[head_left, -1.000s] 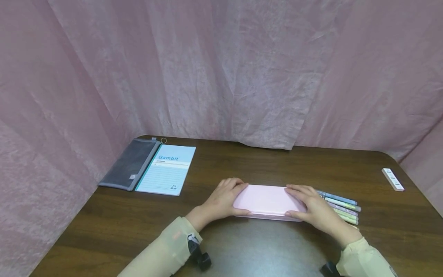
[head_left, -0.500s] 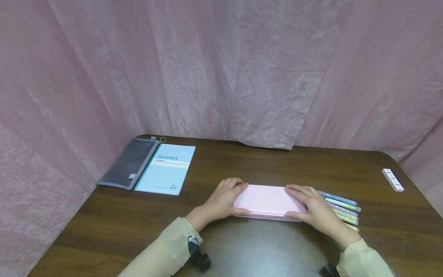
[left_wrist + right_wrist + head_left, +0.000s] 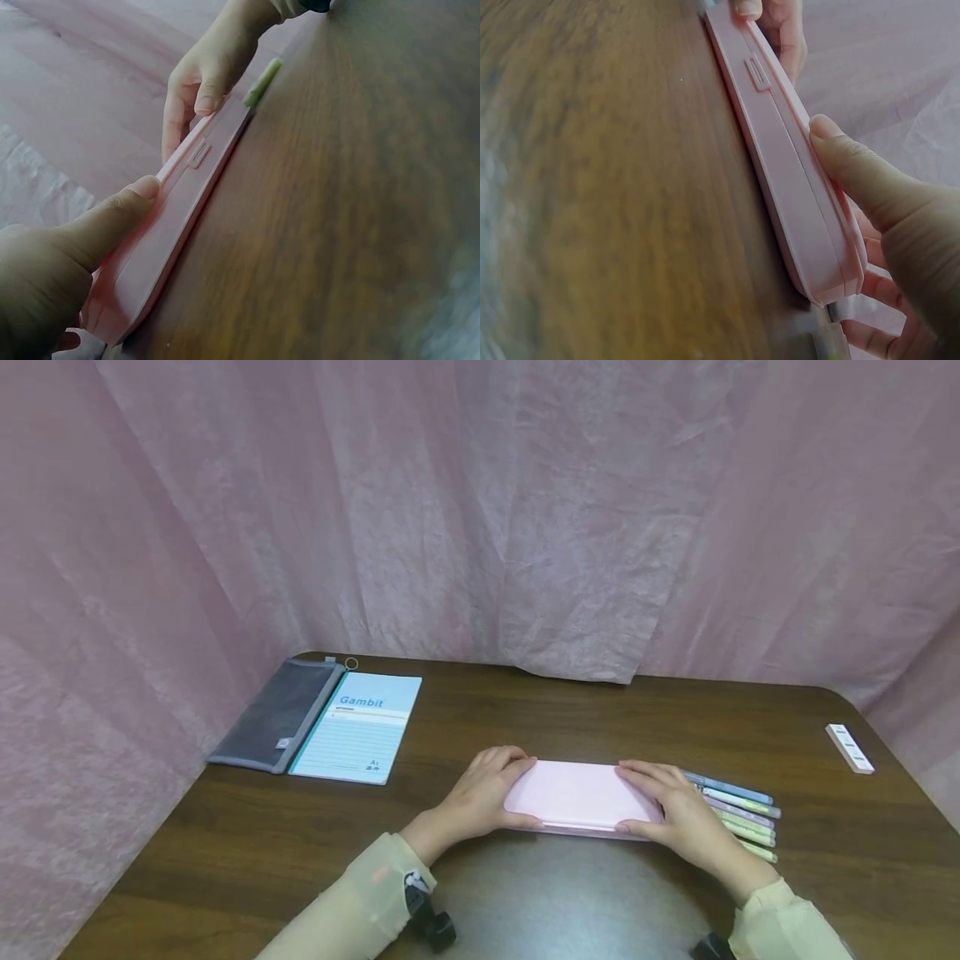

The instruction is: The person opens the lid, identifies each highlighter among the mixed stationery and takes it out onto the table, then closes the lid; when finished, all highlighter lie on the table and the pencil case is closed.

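Note:
A pink pencil case (image 3: 577,793), its lid down, lies flat on the wooden table in front of the person. My left hand (image 3: 480,793) grips its left end, thumb along the front edge and fingers toward the back. At the right end my right hand (image 3: 678,810) holds the case the same way. Both wrist views show the front side with a small latch (image 3: 199,154) and a lid seam without a gap. Several pens (image 3: 738,810) in blue, purple and green lie side by side just right of the case, partly hidden behind the right hand.
A light blue notebook (image 3: 360,731) lies at the table's left, beside a dark grey mesh zip pouch (image 3: 273,714). Near the right edge is a small white rectangular block (image 3: 850,748). A pink curtain (image 3: 480,527) hangs along the table's back.

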Available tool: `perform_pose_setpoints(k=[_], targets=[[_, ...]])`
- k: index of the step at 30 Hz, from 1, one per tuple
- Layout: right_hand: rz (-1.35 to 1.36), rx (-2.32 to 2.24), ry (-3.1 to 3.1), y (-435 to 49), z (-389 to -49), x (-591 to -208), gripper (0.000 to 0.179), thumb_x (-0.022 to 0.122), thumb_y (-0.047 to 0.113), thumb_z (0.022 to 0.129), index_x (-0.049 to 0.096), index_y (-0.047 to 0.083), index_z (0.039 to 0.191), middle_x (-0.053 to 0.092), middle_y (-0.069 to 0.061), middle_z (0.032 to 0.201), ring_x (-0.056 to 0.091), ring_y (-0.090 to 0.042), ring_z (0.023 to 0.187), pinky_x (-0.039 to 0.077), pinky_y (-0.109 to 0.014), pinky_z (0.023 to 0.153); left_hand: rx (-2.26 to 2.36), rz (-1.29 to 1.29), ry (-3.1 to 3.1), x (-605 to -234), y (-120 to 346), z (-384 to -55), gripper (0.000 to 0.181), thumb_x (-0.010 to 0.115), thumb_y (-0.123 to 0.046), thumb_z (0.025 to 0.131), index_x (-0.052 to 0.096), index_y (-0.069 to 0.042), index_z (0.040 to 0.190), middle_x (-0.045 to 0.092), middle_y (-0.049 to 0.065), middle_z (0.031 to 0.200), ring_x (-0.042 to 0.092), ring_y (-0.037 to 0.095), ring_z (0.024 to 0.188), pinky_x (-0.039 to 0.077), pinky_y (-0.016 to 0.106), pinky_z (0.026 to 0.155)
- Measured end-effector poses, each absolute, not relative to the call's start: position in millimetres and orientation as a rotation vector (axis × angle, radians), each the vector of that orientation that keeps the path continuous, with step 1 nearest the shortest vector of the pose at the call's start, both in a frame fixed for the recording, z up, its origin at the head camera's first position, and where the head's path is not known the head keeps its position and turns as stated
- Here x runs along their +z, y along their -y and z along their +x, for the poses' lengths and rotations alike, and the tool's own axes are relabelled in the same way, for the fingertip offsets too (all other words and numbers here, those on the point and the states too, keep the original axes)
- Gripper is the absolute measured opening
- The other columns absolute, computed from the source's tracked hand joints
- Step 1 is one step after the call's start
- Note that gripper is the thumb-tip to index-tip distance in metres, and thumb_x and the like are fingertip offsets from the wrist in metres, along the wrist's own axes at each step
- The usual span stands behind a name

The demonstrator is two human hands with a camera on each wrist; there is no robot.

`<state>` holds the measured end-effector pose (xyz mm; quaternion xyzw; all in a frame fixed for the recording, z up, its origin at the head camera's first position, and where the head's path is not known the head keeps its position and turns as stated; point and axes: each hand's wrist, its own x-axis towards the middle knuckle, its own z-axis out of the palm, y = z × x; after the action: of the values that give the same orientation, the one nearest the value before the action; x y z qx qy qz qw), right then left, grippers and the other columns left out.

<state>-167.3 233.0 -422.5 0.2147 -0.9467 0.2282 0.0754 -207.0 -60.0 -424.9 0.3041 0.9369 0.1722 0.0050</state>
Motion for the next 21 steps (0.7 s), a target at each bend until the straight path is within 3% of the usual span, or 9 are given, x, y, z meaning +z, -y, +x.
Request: perform_pose_setpoints(k=[21], targets=[[0.689, 0.632, 2.848, -230.2, -166.6, -412.3, 0.071, 0.078, 0.045, 0.074, 0.059, 0.007, 0.131, 0.058, -0.011, 0.134, 0.050, -0.035, 0.122, 0.042, -0.059, 0.099, 0.404, 1.102, -3.001, -426.9, 64.1, -209.5, 0.090, 0.065, -0.069, 0.075, 0.048, -0.011, 0.141, 0.053, 0.004, 0.134, 0.046, 0.020, 0.128, 0.033, 0.040, 0.114]])
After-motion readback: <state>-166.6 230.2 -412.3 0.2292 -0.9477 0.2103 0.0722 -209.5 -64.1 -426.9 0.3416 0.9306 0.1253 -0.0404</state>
